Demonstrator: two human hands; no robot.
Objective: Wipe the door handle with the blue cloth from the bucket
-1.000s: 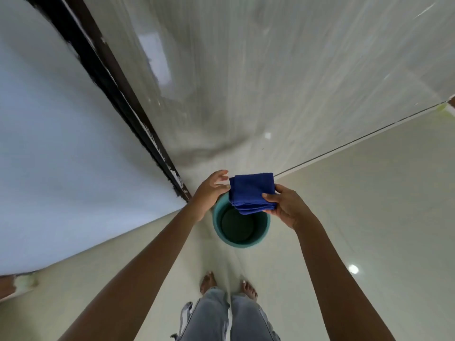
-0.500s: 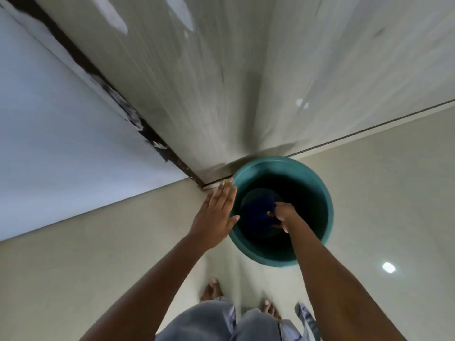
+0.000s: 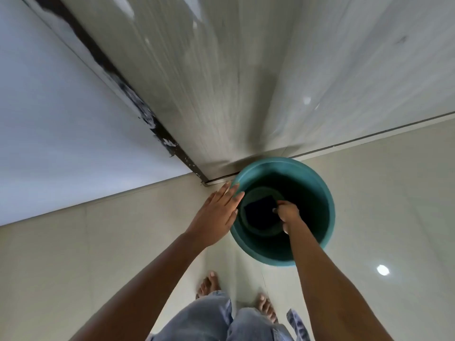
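While the folded blue cloth (image 3: 261, 214) lies flat and dark on the bottom of the round teal plastic bucket (image 3: 328, 205), the right hand (image 3: 287, 212) reaches down inside beside it, fingers curled at the cloth's right edge, though whether they actually pinch it cannot be told in the shadow. The left hand (image 3: 216, 216) is spread open and flat, fingertips touching the bucket's smooth left rim. The bucket stands on the glossy pale tiled floor (image 3: 394, 205) at the foot of the grey door (image 3: 221, 82).
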